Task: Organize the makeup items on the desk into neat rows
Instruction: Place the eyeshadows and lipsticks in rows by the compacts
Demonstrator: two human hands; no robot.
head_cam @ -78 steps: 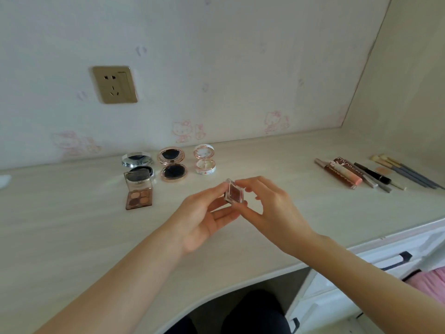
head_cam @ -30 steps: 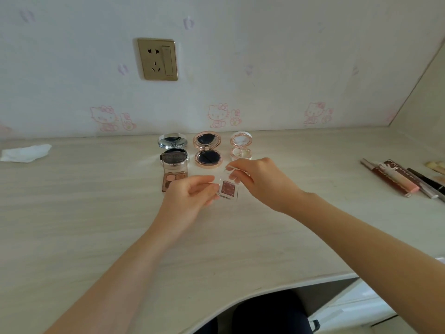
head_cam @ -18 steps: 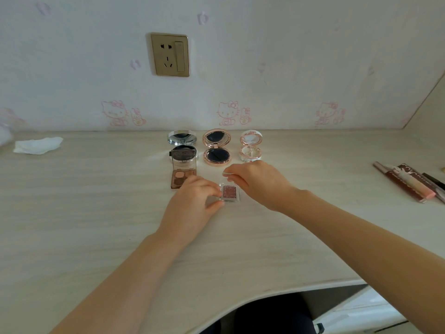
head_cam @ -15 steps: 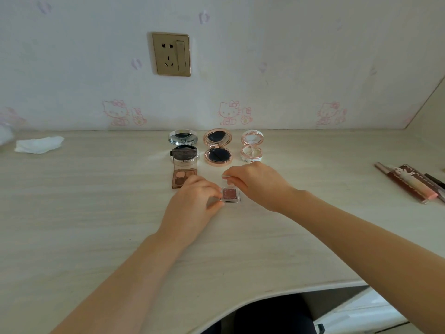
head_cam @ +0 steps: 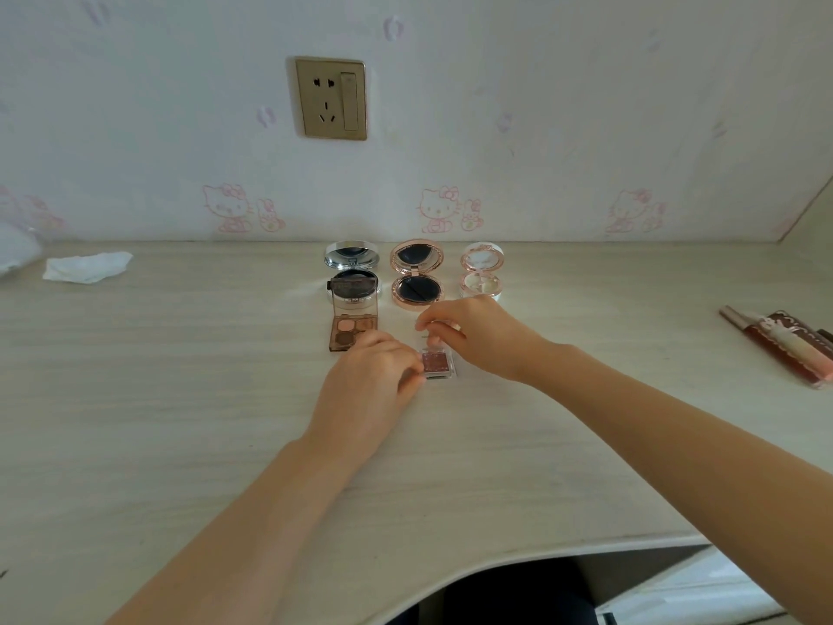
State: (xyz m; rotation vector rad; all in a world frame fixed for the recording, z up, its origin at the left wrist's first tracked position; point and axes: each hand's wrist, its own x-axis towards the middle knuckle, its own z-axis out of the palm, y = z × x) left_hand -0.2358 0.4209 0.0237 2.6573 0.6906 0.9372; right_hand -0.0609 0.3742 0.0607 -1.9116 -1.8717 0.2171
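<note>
A small single eyeshadow case (head_cam: pixel 436 364) with a brown-pink pan lies on the desk (head_cam: pixel 180 399), in front of the rose-gold compact (head_cam: pixel 417 275). My left hand (head_cam: pixel 367 385) pinches its left edge. My right hand (head_cam: pixel 480 336) pinches the clear lid at the far side, which looks tilted up. Behind stand three open round compacts in a row: the silver compact (head_cam: pixel 352 272), the rose-gold one and a white-pink compact (head_cam: pixel 481 275). An open four-colour eyeshadow palette (head_cam: pixel 354 331) lies in front of the silver one, partly behind my left fingers.
Lip gloss tubes (head_cam: pixel 789 349) lie at the desk's right edge of view. A crumpled tissue (head_cam: pixel 85 266) sits at the far left. A wall socket (head_cam: pixel 331 99) is on the wallpapered wall behind. The desk's curved front edge (head_cam: pixel 496 561) runs below my arms.
Both hands brought the small eyeshadow case down from the air onto the desk in front of the rose-gold compact. My right fingers have moved up to its clear lid.
</note>
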